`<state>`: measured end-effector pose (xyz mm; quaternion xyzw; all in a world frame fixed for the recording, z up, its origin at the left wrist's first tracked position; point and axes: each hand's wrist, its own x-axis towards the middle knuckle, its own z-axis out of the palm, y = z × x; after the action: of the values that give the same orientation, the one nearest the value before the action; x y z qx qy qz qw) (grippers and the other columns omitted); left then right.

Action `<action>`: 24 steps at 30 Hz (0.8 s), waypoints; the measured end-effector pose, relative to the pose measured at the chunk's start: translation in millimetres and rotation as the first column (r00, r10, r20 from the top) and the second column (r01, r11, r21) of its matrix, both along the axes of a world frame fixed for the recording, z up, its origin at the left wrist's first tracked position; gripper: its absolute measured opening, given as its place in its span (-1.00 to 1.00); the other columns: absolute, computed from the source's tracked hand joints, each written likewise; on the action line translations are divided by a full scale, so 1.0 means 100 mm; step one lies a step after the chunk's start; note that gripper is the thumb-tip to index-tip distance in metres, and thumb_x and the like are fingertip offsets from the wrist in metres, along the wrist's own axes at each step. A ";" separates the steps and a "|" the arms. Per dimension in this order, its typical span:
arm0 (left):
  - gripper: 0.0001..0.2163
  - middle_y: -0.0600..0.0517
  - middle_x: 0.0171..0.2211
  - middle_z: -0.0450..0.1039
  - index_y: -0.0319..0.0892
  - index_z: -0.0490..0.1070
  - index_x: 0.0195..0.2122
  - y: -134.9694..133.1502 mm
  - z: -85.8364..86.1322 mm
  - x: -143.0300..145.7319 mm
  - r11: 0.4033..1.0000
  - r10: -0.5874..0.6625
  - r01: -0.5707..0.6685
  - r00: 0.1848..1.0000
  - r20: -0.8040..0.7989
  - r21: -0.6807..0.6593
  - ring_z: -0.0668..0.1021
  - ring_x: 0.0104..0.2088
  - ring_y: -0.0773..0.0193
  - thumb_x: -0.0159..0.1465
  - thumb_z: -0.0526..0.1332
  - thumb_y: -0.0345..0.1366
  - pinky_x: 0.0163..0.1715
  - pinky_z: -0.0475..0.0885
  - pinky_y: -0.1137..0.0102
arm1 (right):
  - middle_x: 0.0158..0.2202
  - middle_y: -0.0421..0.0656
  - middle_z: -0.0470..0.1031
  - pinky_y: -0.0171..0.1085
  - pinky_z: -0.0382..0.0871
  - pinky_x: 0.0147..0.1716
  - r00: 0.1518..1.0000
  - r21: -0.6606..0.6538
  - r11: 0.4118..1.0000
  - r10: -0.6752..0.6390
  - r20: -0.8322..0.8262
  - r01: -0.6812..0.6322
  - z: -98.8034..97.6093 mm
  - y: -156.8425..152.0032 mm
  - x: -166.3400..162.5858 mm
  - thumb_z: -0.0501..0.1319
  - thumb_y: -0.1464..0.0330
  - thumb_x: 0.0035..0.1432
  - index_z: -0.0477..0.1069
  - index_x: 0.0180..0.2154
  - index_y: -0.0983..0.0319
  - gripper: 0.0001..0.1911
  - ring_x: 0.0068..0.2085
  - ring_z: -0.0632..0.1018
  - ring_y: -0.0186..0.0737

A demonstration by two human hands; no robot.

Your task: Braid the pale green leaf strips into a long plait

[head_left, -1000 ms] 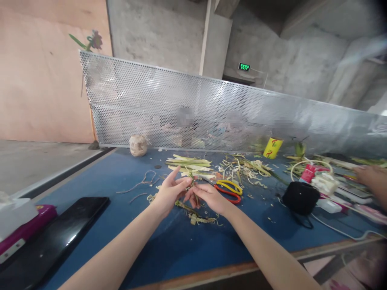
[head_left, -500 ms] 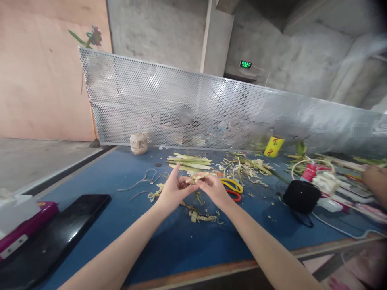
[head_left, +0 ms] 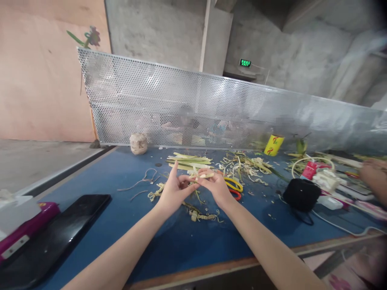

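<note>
Pale leaf strips (head_left: 205,175) are pinched between my two hands, above the middle of the blue table (head_left: 169,249). My left hand (head_left: 177,189) grips them from the left, thumb and fingertips closed. From the right, my right hand (head_left: 215,186) closes on the same strips, its fingers partly hiding them. Just behind lies a bundle of flat green-white leaf strips (head_left: 190,161). Scissors with yellow and red handles (head_left: 234,185) rest beside my right hand. A braided piece of strip (head_left: 204,216) lies below my hands, and a knotted pale strip (head_left: 155,194) is left of them.
A black phone (head_left: 60,237) lies at left. Shredded strips (head_left: 248,165), a yellow can-like cylinder (head_left: 274,145) and a black pouch (head_left: 302,195) are to the right. A ball of twine (head_left: 138,143) sits before the perforated metal screen (head_left: 169,100). Another person's hand (head_left: 375,177) is far right.
My fingers have shifted slightly around the strips, and the piece at my right fingertips shows more plainly. The other person's hand at far right has moved a little.
</note>
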<state>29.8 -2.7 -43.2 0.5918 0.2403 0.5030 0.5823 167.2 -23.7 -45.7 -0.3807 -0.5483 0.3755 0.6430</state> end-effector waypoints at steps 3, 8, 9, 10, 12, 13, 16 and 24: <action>-0.01 0.11 -0.44 0.40 -0.20 -0.41 0.22 -0.03 0.02 0.00 0.999 -0.010 0.010 1.000 0.012 0.043 0.42 -0.43 0.37 -0.08 0.32 -0.37 -0.36 0.32 0.40 | -0.38 -0.20 0.43 -0.27 0.29 -0.36 0.979 -0.063 0.989 0.119 -0.168 -0.131 0.01 -0.01 -0.01 0.33 0.26 -0.21 0.44 -0.47 0.20 -0.81 -0.39 0.44 -0.29; -0.04 0.11 -0.49 0.38 -0.20 -0.45 0.23 -0.10 0.06 -0.01 0.967 0.085 -0.057 0.991 -0.104 0.248 0.34 -0.49 0.39 -0.01 0.28 -0.37 -0.41 0.26 0.40 | -0.26 -0.13 0.43 -0.30 0.27 -0.39 0.935 -0.111 0.947 0.271 -0.227 -0.301 0.04 -0.02 0.02 0.33 0.22 -0.20 0.43 -0.60 0.24 -0.78 -0.36 0.42 -0.29; -0.05 0.12 -0.50 0.38 -0.19 -0.46 0.23 -0.11 0.07 -0.01 0.953 0.125 -0.083 0.984 -0.128 0.290 0.32 -0.50 0.39 0.00 0.27 -0.37 -0.41 0.25 0.40 | -0.26 -0.12 0.43 -0.31 0.26 -0.41 0.929 -0.123 0.938 0.293 -0.227 -0.326 0.05 -0.01 0.02 0.32 0.21 -0.19 0.44 -0.59 0.24 -0.77 -0.35 0.42 -0.28; -0.06 0.12 -0.51 0.38 -0.19 -0.46 0.23 -0.12 0.08 0.00 0.942 0.160 -0.107 0.976 -0.146 0.319 0.31 -0.51 0.39 0.01 0.27 -0.38 -0.41 0.25 0.40 | -0.28 -0.11 0.44 -0.31 0.25 -0.43 0.923 -0.131 0.929 0.311 -0.228 -0.346 0.05 -0.01 0.03 0.32 0.20 -0.18 0.45 -0.57 0.24 -0.77 -0.36 0.41 -0.29; -0.07 0.12 -0.50 0.39 -0.19 -0.45 0.23 -0.12 0.08 0.00 0.932 0.202 -0.139 0.966 -0.162 0.333 0.30 -0.53 0.39 0.01 0.26 -0.37 -0.44 0.24 0.40 | -0.34 -0.13 0.44 -0.31 0.22 -0.44 0.915 -0.143 0.919 0.328 -0.235 -0.366 0.05 0.00 0.03 0.29 0.19 -0.14 0.47 -0.51 0.23 -0.77 -0.41 0.39 -0.32; -0.08 0.11 -0.49 0.39 -0.20 -0.44 0.23 -0.11 0.08 0.01 0.935 0.206 -0.146 0.965 -0.162 0.323 0.30 -0.53 0.40 0.02 0.26 -0.35 -0.46 0.24 0.41 | -0.38 -0.14 0.45 -0.31 0.21 -0.44 0.916 -0.145 0.920 0.324 -0.238 -0.363 0.04 0.00 0.03 0.28 0.18 -0.12 0.48 -0.48 0.23 -0.77 -0.44 0.37 -0.34; -0.10 0.06 -0.43 0.42 -0.21 -0.41 0.23 -0.05 0.04 0.01 0.956 0.182 -0.140 0.972 -0.147 0.259 0.33 -0.52 0.40 0.03 0.25 -0.29 -0.49 0.25 0.43 | -0.43 -0.17 0.44 -0.32 0.18 -0.46 0.932 -0.138 0.934 0.298 -0.206 -0.329 0.01 0.02 0.01 0.27 0.19 -0.10 0.49 -0.43 0.22 -0.77 -0.46 0.34 -0.36; -0.09 0.00 -0.28 0.41 -0.16 -0.44 0.22 0.02 -0.05 0.01 0.974 0.143 -0.110 0.977 -0.159 0.200 0.36 -0.46 0.40 0.03 0.25 -0.26 -0.50 0.27 0.47 | -0.43 -0.22 0.46 -0.30 0.20 -0.43 0.981 -0.100 0.989 0.092 -0.170 -0.110 0.01 0.06 0.02 0.35 0.30 -0.25 0.43 -0.41 0.20 -0.75 -0.44 0.39 -0.32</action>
<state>30.6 -0.9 -48.5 0.6693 0.2781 0.5067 0.4669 169.6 -18.1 -45.1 -0.3544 -0.4905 0.4672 0.6446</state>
